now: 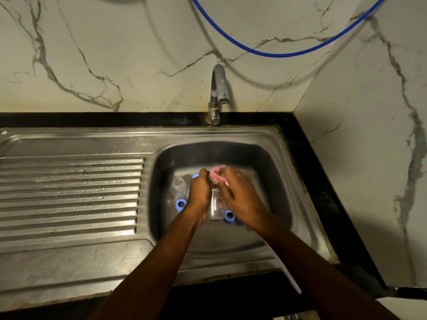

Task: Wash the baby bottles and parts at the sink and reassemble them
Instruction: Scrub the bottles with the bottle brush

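Both hands are down in the sink basin [272,172], over its middle. The left hand [199,195] is curled round a clear bottle [216,205] & grips it near the neck end. The bottle's base points toward the basin's near wall. Can't tell if the bottle touches the basin floor. The right hand [240,196] is closed on a pink sponge [216,174] & holds it against the bottle's top end. A bit of pink sticks out btwn the two hands on the side toward the basin's back wall. Both hands are a little blurred.

A second bottle [178,187], clear & w/ no cap on, lies on the basin floor just left of the left hand. A blue ring [181,204] sits on the floor just nearer than that bottle, beside the left wrist. Another blue ring [229,215] lies by the held bottle's base, under the right wrist. A darker piece is right beside it, too dim to make out. A third blue part [195,176] peeks out behind the left hand's knuckles, partly hidden.

The tap [218,88] stands at the basin's back rim, spout curving over the basin. A ribbed drainboard [69,192] w/ water drops runs off to the basin's left. A blue hose [277,53] loops across the marble wall [115,54] behind the basin, above the tap. Black counter [323,181] edges the basin's right & back.
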`<act>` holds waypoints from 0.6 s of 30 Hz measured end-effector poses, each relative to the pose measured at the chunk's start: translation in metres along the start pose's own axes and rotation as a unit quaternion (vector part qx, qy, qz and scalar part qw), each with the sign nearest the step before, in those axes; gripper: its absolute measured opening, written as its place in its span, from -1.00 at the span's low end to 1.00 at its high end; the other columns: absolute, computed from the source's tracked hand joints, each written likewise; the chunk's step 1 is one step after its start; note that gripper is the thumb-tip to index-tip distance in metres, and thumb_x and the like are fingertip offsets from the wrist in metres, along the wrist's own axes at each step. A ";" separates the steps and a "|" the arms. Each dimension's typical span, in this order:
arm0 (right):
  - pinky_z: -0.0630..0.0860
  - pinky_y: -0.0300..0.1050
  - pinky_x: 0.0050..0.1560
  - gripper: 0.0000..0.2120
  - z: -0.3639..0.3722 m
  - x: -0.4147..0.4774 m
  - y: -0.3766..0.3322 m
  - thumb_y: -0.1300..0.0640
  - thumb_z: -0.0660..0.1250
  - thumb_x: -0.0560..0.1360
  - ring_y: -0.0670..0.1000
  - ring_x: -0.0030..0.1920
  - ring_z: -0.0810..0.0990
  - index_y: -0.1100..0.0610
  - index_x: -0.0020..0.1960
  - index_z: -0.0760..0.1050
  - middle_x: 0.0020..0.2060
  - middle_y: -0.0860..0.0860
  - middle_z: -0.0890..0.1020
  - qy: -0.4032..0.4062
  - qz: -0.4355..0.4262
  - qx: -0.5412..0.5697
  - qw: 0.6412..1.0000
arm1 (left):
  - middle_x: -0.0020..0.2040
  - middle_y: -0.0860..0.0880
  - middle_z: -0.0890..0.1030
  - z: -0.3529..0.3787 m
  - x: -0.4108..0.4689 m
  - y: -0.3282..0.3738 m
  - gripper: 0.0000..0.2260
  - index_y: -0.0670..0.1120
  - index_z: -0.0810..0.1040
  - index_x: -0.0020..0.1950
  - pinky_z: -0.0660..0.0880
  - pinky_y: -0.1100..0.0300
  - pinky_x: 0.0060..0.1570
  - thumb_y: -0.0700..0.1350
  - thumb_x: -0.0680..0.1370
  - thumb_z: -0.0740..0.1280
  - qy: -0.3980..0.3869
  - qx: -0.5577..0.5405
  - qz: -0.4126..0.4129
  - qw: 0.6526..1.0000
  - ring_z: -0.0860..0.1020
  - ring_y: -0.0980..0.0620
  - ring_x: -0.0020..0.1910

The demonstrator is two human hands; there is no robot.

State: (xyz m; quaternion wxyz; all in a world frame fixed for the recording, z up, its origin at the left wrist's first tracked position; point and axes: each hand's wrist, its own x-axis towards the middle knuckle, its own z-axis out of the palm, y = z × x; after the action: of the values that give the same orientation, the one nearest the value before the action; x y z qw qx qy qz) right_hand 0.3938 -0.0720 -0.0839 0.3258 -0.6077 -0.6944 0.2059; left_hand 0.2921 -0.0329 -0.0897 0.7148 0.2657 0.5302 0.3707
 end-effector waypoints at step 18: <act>0.54 -0.10 -0.15 -0.88 0.001 0.015 0.024 0.03 0.23 0.63 -0.04 -0.16 0.57 0.06 -0.03 0.36 -0.17 0.00 0.55 0.086 0.176 0.098 0.976 | -0.21 -0.09 0.69 -0.014 -0.001 0.005 -0.69 -0.13 0.65 0.00 0.57 0.11 -0.19 0.09 0.60 0.29 -0.037 0.064 0.005 0.997 0.62 0.00 -0.29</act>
State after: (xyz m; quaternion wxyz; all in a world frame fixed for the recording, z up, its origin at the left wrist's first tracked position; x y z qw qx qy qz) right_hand 0.4094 -0.0533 -0.0984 0.4008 -0.7009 -0.5225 0.2741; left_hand 0.2771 -0.0317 -0.0896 0.7138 0.3272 0.5245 0.3291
